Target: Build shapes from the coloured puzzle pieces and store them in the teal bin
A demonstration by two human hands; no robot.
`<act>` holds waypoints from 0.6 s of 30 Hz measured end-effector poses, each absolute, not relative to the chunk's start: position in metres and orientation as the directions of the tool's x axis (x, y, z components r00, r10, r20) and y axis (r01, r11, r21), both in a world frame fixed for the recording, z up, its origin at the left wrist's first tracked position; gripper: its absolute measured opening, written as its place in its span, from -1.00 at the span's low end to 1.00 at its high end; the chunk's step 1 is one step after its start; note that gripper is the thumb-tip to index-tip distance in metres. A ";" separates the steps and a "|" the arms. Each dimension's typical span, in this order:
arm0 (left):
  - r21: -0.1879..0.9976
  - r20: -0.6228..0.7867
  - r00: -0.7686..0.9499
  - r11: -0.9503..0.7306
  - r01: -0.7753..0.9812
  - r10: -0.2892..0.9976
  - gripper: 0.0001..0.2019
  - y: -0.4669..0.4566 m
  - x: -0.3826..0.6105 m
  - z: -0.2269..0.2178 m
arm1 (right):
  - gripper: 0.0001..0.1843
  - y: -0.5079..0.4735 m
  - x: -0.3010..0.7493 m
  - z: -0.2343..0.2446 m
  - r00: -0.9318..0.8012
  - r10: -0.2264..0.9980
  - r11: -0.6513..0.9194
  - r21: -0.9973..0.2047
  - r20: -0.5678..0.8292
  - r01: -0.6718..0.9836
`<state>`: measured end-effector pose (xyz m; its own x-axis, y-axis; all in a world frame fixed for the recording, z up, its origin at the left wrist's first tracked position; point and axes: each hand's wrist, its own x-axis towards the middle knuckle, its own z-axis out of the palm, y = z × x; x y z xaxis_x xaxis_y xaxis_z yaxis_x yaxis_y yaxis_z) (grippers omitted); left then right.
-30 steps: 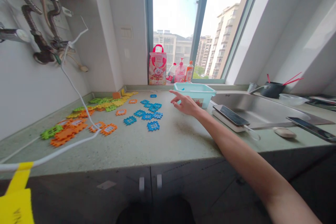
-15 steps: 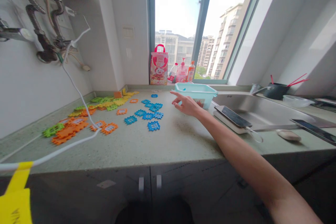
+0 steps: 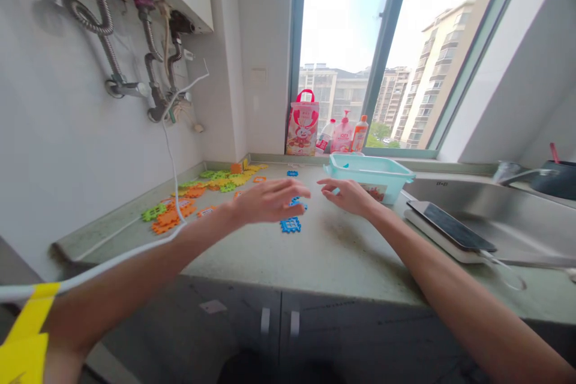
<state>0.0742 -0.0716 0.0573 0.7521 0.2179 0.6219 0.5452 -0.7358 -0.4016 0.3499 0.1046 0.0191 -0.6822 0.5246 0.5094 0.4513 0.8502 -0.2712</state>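
My left hand [image 3: 273,199] hovers over the counter with fingers stretched out, holding nothing. It covers most of the blue interlocking plastic tiles [image 3: 291,225]; a single blue tile [image 3: 292,173] shows farther back. My right hand [image 3: 345,195] is in the air just in front of the light-blue plastic tub [image 3: 396,175], its fingers apart and nothing in them. To the left of my left hand, orange tiles [image 3: 167,221], green tiles [image 3: 153,212] and yellow tiles [image 3: 243,179] lie in loose heaps along the wall. A bit of blue shows inside the tub.
A phone [image 3: 450,225] lies on a white box beside the steel sink [image 3: 517,222] at right. A pink bag [image 3: 303,129] and several bottles [image 3: 342,135] stand on the windowsill. A white cable [image 3: 173,162] hangs across the left side, over the tiles.
My left hand has come into view from the left and now reaches over the blue tiles. The view has turned left. My right hand stays in front of the tub.
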 end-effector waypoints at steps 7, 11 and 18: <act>-0.035 0.659 0.383 -0.483 0.875 0.647 -0.78 0.014 -0.064 0.038 | -0.53 0.115 0.338 -0.003 -0.684 0.516 0.850 -0.404 0.516 0.338; 0.114 0.652 0.241 -0.407 0.906 0.719 -0.79 0.019 -0.082 0.022 | -0.32 0.124 0.311 -0.033 -0.645 0.567 0.795 -0.546 0.512 0.265; 0.132 0.520 0.209 -0.319 0.938 0.828 -0.70 0.031 -0.035 0.005 | 0.02 0.180 0.257 -0.035 -0.590 0.738 0.660 -0.530 0.327 0.532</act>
